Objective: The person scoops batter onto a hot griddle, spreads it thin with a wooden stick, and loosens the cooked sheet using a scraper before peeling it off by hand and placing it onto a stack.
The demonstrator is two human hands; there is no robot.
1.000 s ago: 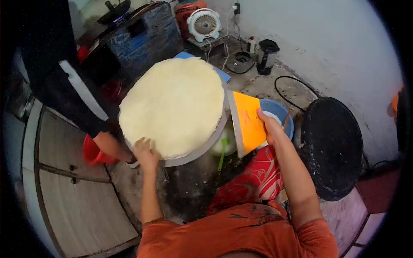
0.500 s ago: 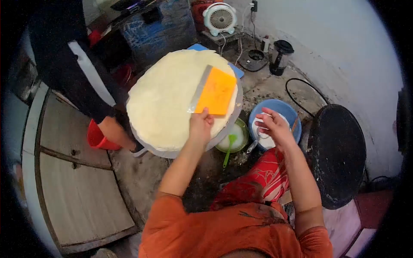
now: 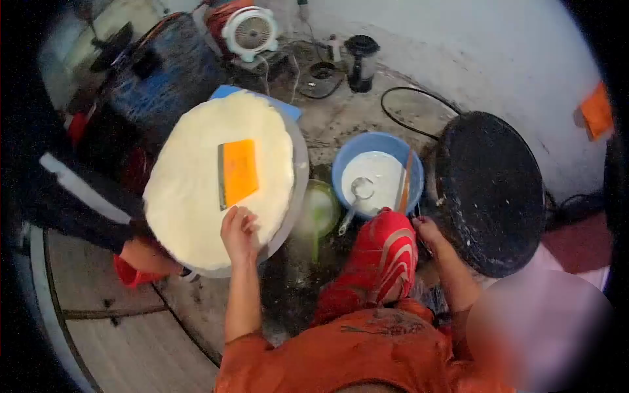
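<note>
A broad pile of pale, thin, round sheets like crepes (image 3: 190, 164) rests on a round grey board (image 3: 298, 190) to my left. On it lies a scraper (image 3: 240, 171) with an orange grip and a grey metal edge. My left hand (image 3: 239, 230) is just below the scraper's near end, fingers loosely curled and apart, not gripping it. My right hand (image 3: 429, 234) is low beside my red-clad knee, closed around a thin dark piece that I cannot make out. Close by is a blue basin (image 3: 337, 173) of white batter, with a ladle (image 3: 359, 196) and a brown stick (image 3: 407, 180) in it.
A large black round griddle (image 3: 491, 193) stands at the right. Between pile and basin is a green bowl (image 3: 334, 213) with a green utensil (image 3: 316, 236). A fan (image 3: 250, 34) and blender jug (image 3: 361, 62) are behind. Another person's leg (image 3: 85, 187) is at left.
My left hand has let go of the scraper, which now lies on the pile. My right hand has moved from above the basin down beside my knee and closed. The view has swung right.
</note>
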